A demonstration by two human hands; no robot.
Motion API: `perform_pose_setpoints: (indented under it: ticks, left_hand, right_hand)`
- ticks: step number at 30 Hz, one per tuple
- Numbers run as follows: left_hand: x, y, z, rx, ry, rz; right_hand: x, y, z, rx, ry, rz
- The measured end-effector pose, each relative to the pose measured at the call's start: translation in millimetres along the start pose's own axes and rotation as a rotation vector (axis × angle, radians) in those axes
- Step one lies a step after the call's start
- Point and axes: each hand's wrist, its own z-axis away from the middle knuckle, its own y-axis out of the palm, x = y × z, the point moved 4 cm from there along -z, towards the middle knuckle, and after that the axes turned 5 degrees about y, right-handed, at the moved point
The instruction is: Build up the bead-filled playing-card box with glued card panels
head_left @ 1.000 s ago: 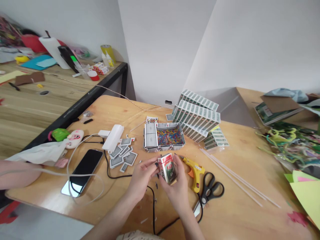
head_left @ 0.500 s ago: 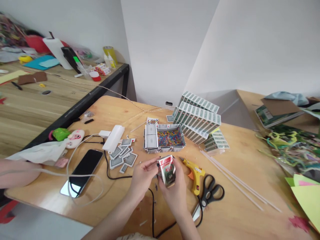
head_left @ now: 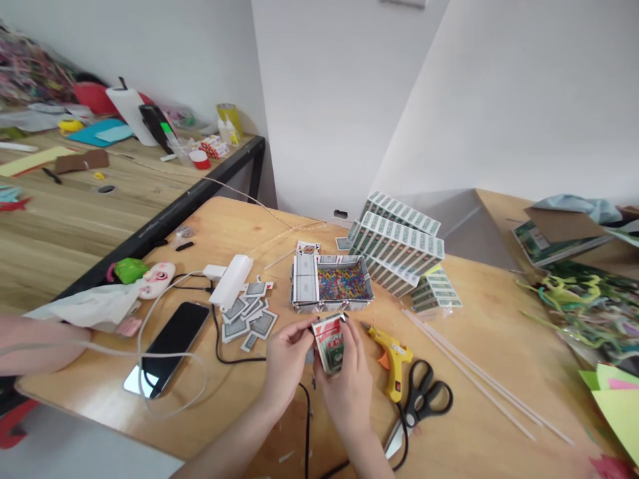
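A red and green pack of playing cards (head_left: pixel 330 346) is held up between my hands over the table. My right hand (head_left: pixel 347 379) wraps round its right side and bottom. My left hand (head_left: pixel 287 362) pinches at its upper left edge; the fingertips partly hide what they grip there. Just beyond the pack stands a box made of playing cards (head_left: pixel 305 283), with colourful small beads (head_left: pixel 344 281) in its open part. Loose cards (head_left: pixel 249 316) lie face down in a heap to the left. A yellow glue gun (head_left: pixel 394 359) and black-handled scissors (head_left: pixel 422 399) lie right of my right hand.
Stacked card packs (head_left: pixel 397 243) stand behind the box. Glue sticks (head_left: pixel 474 372) lie to the right. On the left are a phone (head_left: pixel 170 346), a white power strip (head_left: pixel 232 283) and looping cables. Another person's arm (head_left: pixel 42 346) rests at the left edge.
The pack has turned in my hands so its front faces me more squarely. My right fingers have moved over its upper right edge. The whole view has shifted slightly.
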Motion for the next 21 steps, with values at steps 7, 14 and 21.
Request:
perform_pose_setpoints:
  ticks: [7,14,21]
  left_hand:
    - [-8.8,5.3,5.6,0.113,0.008,0.001]
    - [-16.1,1.4,14.3,0.144,0.012,-0.123]
    - [-12.4,-1.5,8.5,0.203,-0.031,-0.149]
  right_hand:
    - [-3.6,-8.0,-6.0,0.034,0.167,-0.232]
    - [-6.5,-9.6,4.7,0.047,0.209,-0.202]
    - [-8.1,-9.7,6.4,-0.015,0.072,0.006]
